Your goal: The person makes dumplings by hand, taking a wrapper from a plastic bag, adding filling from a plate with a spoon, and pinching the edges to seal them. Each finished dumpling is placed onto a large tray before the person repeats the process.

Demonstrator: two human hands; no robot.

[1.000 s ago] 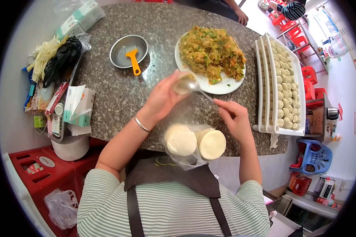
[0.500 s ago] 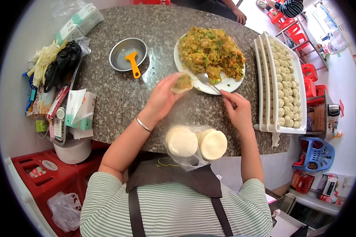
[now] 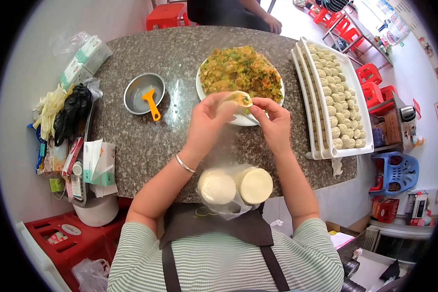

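Observation:
My left hand (image 3: 207, 119) holds a round dough wrapper (image 3: 239, 99) with vegetable filling in it, its sides partly folded up. The fingers of my right hand (image 3: 273, 119) pinch the wrapper's right edge, and a metal spoon (image 3: 250, 117) is held under them, its bowl hidden. Just behind both hands is a white plate (image 3: 199, 87) heaped with chopped orange and green filling (image 3: 243, 70). Close to my apron, two stacks of round wrappers, a left one (image 3: 217, 187) and a right one (image 3: 256, 185), sit in clear plastic at the table's near edge.
Stacked white trays (image 3: 367, 138) of shaped dumplings (image 3: 343, 107) stand at the right. A metal bowl (image 3: 131, 100) with an orange scraper (image 3: 151, 104) lies left of the plate. Bags and boxes (image 3: 100, 163) crowd the left edge. Another person's hand (image 3: 273, 23) shows beyond the table.
My right hand has moved up and left from the plate to the wrapper, the spoon still in it. The wrapper is now held between both hands. The view has shifted.

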